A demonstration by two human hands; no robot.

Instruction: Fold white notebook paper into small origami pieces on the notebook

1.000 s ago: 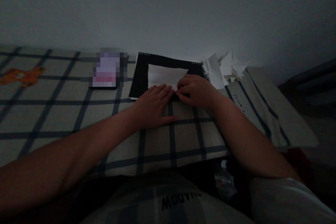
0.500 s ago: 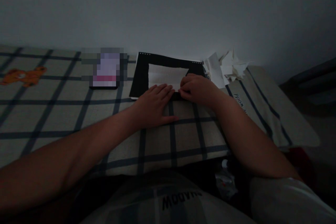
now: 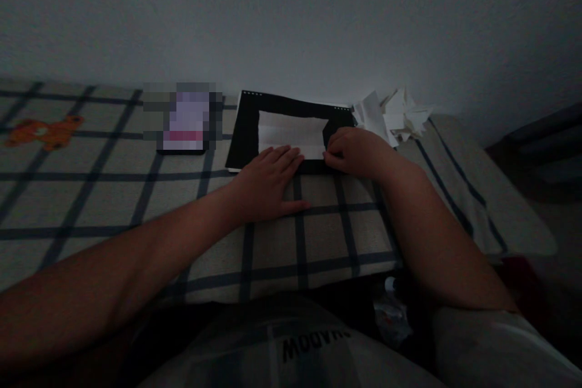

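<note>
A creased white sheet of paper lies on a black notebook cover with punched holes along its far edge. My left hand rests flat, its fingertips on the paper's near left edge and its thumb stretched out over the cloth. At the near right corner of the paper, my right hand is closed, with thumb and forefinger pressed together against the edge. Whether the paper is pinched between them is hard to see in the dim light.
A phone with a lit, blurred screen lies on the checked cloth, left of the notebook. Orange cut-out shapes are further left. Folded white paper pieces lie at the right. A plastic bottle is below the near edge.
My right hand has slid a little to the right along the paper's near edge, to its corner. My left hand has stayed in place.
</note>
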